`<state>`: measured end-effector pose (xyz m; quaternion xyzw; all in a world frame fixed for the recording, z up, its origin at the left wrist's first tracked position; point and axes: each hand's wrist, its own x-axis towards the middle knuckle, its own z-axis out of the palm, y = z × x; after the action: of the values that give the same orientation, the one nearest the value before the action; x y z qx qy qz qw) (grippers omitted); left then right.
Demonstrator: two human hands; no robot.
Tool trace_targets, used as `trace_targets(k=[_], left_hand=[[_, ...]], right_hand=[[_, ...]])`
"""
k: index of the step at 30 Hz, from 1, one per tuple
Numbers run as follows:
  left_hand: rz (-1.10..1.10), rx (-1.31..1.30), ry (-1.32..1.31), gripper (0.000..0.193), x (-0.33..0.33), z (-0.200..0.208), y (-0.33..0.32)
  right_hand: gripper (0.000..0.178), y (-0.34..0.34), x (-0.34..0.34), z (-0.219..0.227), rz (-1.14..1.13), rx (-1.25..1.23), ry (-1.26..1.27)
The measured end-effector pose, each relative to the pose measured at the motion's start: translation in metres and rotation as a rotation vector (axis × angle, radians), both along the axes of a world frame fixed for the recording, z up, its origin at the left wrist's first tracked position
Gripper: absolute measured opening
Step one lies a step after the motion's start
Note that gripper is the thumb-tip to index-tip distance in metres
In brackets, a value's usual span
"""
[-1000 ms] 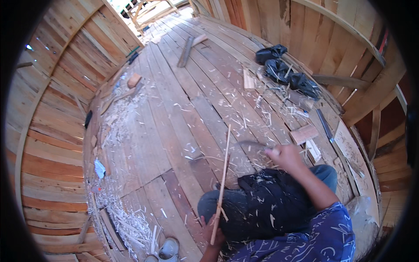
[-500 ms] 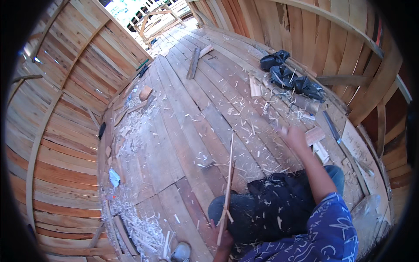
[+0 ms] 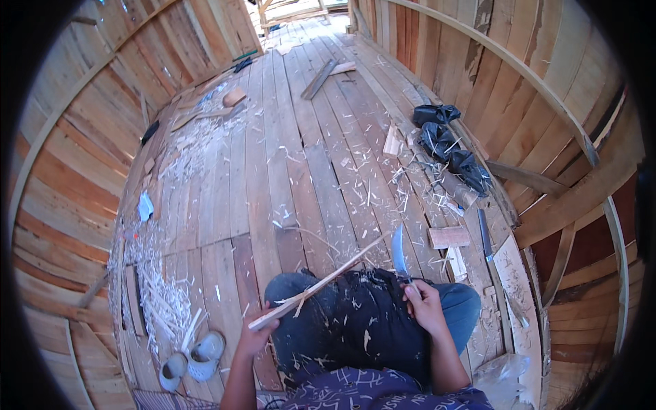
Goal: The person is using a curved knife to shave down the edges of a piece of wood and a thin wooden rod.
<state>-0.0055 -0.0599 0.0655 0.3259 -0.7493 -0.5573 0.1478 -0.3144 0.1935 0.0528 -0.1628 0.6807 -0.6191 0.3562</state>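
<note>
My left hand (image 3: 255,336) is closed round the lower end of a long, thin wooden stick (image 3: 336,272). The stick slants up and to the right across my lap, with a split sliver curling off it near the hand. In my right hand (image 3: 426,307), above the right knee, is the handle of a knife. Its curved blade (image 3: 398,253) points away from me, close to the stick's far tip; I cannot tell whether they touch. Wood shavings dot the dark cloth (image 3: 372,318) over my crossed legs.
Shavings lie over the plank floor (image 3: 263,205), heaped at the left near grey clogs (image 3: 205,357). On the right are a wood block (image 3: 449,237), a long dark blade-like tool (image 3: 485,236) and black plastic bags (image 3: 441,140). Board walls (image 3: 75,198) rise on both sides.
My right hand has come back from farther out toward my lap, and the knife now shows clearly. The stick has gone from nearly upright to slanting right. The whole view has turned.
</note>
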Motion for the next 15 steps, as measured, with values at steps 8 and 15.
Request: trace_targets(k=[8,15], left_hand=[[-0.139,0.008,-0.024,0.029,-0.009,0.011,-0.007],[-0.123,-0.003,-0.028,0.028,-0.009,0.001,-0.010]], right_hand=[[0.026,-0.019,0.016,0.006,0.176,-0.034,-0.088],[0.019,-0.027,0.029,0.003,0.056,-0.015,-0.115]])
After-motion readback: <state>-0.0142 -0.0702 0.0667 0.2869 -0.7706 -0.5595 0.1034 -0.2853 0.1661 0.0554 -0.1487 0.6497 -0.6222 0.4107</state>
